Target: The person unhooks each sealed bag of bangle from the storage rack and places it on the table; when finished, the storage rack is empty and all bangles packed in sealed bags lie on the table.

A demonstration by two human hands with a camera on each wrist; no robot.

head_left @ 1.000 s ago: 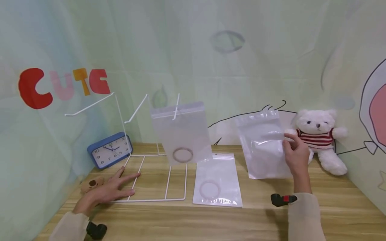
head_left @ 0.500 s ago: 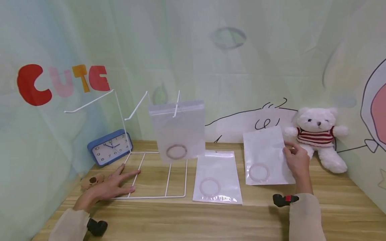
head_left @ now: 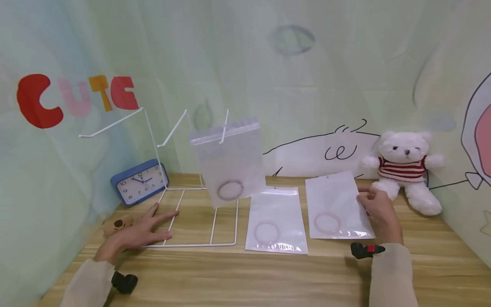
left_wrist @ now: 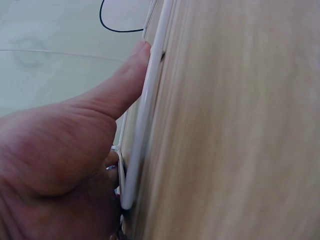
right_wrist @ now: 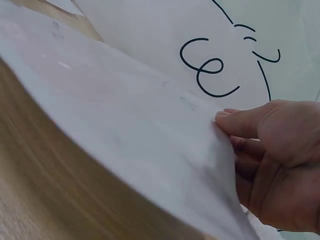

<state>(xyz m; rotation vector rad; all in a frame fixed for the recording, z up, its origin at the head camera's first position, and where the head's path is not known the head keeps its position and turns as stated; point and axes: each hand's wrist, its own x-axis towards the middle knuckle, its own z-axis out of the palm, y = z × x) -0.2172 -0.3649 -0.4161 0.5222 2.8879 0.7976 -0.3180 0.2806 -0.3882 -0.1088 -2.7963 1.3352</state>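
Pale green cloth backdrop [head_left: 245, 85], printed with letters and line drawings, behind everything; wood-grain tabletop [head_left: 245, 279] below. White wire rack [head_left: 192, 245] stands on the wood, taken as landmark. White teddy bear [head_left: 405, 166], striped shirt, sits well to the rack's right. Three pouches with zip tops: hanging pouch [head_left: 230, 160] on the rack's right-hand hook; flat pouch [head_left: 278, 213] on the wood just right of the rack; held pouch [head_left: 339, 202] farther right, its right edge pinched between thumb and fingertips of the right hand [head_left: 379, 209]. Cannot tell how much of it touches wood. Left hand [head_left: 138, 229] on the rack's left base, fingers spread, thumb against a bar. Blue clock [head_left: 140, 183] tilted, behind the rack's left side. Brown figure [head_left: 117, 224], partly hidden, left of the rack. Smallest: one pinkish ring [head_left: 315, 223] visible in each pouch.
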